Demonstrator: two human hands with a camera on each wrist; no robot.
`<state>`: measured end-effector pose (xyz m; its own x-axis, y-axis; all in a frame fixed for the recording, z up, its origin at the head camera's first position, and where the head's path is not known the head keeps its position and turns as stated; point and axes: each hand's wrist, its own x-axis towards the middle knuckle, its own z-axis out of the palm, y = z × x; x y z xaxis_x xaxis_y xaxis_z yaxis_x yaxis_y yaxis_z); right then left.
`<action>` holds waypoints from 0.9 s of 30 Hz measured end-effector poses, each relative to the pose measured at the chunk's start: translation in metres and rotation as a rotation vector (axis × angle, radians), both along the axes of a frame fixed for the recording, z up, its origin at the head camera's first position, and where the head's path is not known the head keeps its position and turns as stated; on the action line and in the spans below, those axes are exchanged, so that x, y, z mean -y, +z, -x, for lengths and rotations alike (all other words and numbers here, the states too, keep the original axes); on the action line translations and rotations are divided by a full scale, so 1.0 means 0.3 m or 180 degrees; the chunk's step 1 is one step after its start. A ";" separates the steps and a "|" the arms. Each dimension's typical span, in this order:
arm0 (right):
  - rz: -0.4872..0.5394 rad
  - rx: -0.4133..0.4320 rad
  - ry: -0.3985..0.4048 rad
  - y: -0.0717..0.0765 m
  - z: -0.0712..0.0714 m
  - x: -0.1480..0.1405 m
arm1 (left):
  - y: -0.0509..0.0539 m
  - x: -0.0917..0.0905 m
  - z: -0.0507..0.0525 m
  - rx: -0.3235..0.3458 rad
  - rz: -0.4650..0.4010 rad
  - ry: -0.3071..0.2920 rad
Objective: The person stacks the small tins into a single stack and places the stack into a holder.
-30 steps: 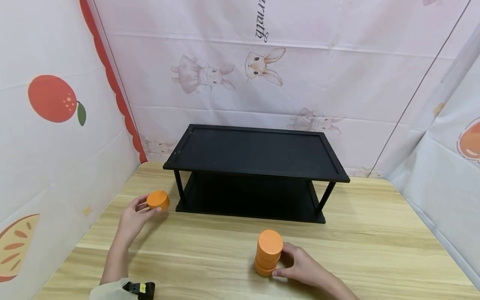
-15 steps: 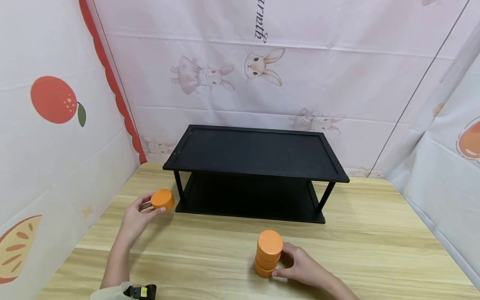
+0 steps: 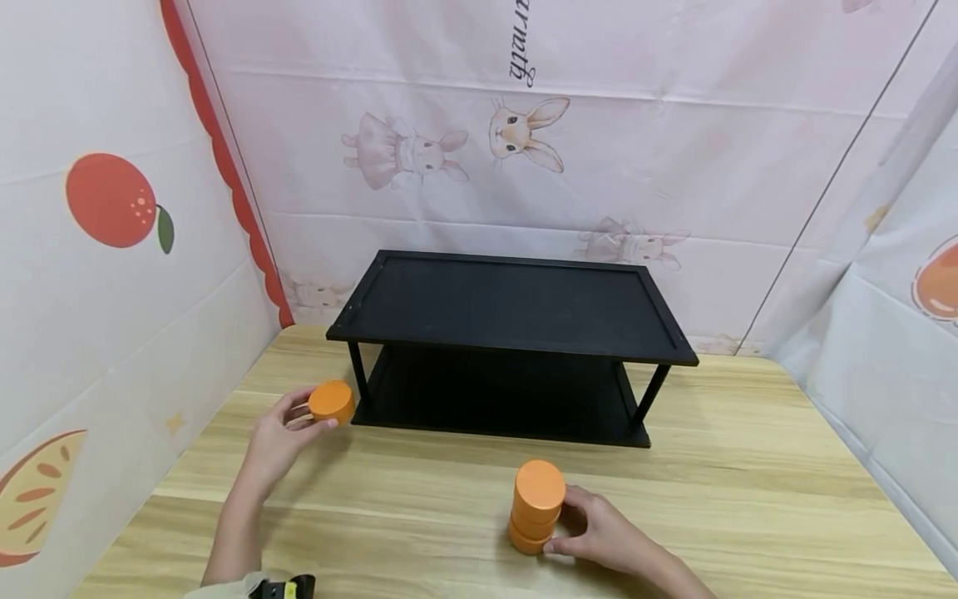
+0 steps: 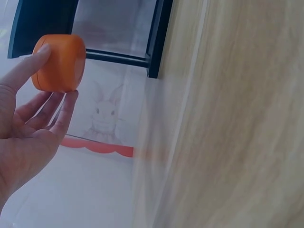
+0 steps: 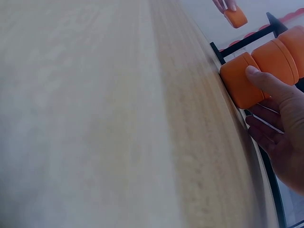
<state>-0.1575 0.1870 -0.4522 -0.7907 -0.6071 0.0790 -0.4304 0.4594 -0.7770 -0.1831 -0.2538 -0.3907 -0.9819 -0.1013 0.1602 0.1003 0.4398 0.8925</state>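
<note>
My left hand (image 3: pixel 275 441) pinches a small round orange jar (image 3: pixel 332 402) between thumb and fingertips, off the table beside the front left corner of the black rack. In the left wrist view, the thumb lies on one side of this orange jar (image 4: pixel 59 64) and the fingertips on the other. My right hand (image 3: pixel 608 532) grips the lower part of a stack of similar orange jars (image 3: pixel 537 499) on the table, in front of the rack. In the right wrist view, the thumb presses the lowest jar (image 5: pixel 240 80), with two more jars above it.
A black two-tier rack (image 3: pixel 509 304) stands at the back middle of the wooden table (image 3: pixel 404 516). Nothing stands on its upper board; the lower shelf (image 3: pixel 486 391) is dark. Printed cloth walls (image 3: pixel 479 191) enclose the table at the back and both sides.
My left hand has moved slightly to the right with the orange jar, closer to the rack's left leg. The right hand and the stack have stayed in place.
</note>
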 end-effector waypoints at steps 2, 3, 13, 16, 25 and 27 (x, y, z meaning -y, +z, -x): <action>-0.0004 -0.0011 -0.0002 -0.001 0.000 0.000 | 0.002 -0.006 -0.002 0.0031 0.0008 -0.0020; -0.0001 -0.0012 0.0001 -0.001 0.000 0.000 | 0.002 -0.009 -0.002 0.0050 0.0008 -0.0029; 0.0006 -0.0065 0.0005 -0.004 -0.001 -0.002 | -0.004 -0.047 0.004 0.0091 0.0034 -0.0133; 0.0008 -0.0070 -0.0006 -0.003 -0.003 0.000 | -0.004 -0.056 0.004 0.0064 -0.0001 -0.0157; -0.0001 0.0010 -0.0017 0.000 -0.002 0.002 | 0.008 -0.085 0.000 0.0067 -0.0084 -0.0222; 0.0005 0.0004 -0.0016 -0.001 -0.001 0.002 | 0.010 -0.092 0.000 0.0081 -0.0079 -0.0233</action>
